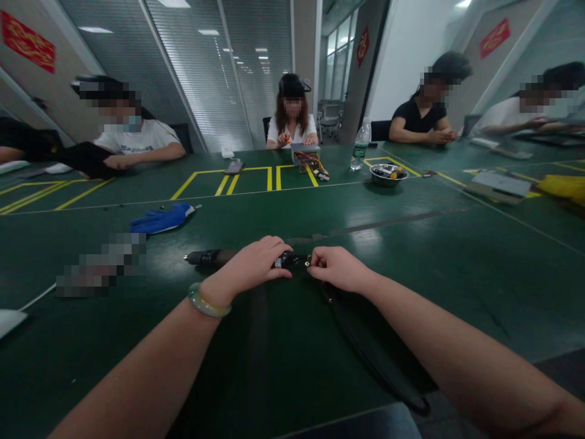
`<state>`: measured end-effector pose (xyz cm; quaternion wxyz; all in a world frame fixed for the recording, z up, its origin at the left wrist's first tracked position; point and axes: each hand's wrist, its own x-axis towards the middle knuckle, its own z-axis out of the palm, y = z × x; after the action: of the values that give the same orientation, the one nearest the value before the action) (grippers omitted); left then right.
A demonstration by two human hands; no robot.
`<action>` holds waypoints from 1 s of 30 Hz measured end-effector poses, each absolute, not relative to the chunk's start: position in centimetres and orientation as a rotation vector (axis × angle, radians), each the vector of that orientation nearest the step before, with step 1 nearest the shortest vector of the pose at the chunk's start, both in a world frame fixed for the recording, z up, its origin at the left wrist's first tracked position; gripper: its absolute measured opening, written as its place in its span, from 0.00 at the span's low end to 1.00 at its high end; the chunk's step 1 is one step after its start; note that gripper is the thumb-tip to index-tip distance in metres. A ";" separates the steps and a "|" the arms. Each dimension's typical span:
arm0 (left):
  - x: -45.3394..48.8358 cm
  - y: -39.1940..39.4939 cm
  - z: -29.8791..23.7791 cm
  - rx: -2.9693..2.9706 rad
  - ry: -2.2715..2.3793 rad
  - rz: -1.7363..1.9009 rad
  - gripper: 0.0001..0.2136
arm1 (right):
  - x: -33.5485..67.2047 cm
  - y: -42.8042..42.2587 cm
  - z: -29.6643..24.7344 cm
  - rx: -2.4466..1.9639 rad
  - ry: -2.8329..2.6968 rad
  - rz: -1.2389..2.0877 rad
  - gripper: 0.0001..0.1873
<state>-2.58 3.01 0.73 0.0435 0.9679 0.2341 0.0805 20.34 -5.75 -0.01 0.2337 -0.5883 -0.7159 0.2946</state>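
Note:
A dark, pen-shaped electric screwdriver lies on the green table, its metal tip pointing left. My left hand, with a bangle at the wrist, is closed over the tool's rear half and covers part of its body. Just beyond the tool's back end, my right hand pinches the end of a black cable. A small metal piece shows at its fingertips. From there the cable curves down to the right, over the near table edge. Whether the cable end is joined to the screwdriver, I cannot tell.
A blue glove lies at the left. Across the green table are a box with coloured wires, a water bottle, a metal bowl and a pale flat box. Several people sit around the far side.

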 end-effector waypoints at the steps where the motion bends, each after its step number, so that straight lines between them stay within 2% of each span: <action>1: -2.6 3.1 0.7 2.953 0.719 0.251 0.24 | 20.3 -5.7 0.0 -1.612 -1.968 0.803 0.04; 7: -2.0 2.3 0.4 2.992 0.740 0.277 0.21 | 20.4 -5.7 -0.2 -1.617 -2.001 0.735 0.04; 16: -0.9 0.9 0.3 2.953 0.813 0.408 0.23 | 20.5 -5.6 0.1 -1.719 -2.026 0.615 0.05; 22: -0.8 0.8 0.2 2.953 0.677 0.470 0.16 | 20.6 -5.6 -0.1 -1.766 -2.059 0.523 0.03; 30: -0.8 1.2 -0.4 2.962 0.641 0.534 0.15 | 21.5 -5.1 -0.5 -1.827 -2.023 0.445 0.03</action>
<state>-0.83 1.21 -0.37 0.0323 0.9620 0.2084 0.1734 21.49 -5.05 -0.51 0.1887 -0.6497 -0.7193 0.1581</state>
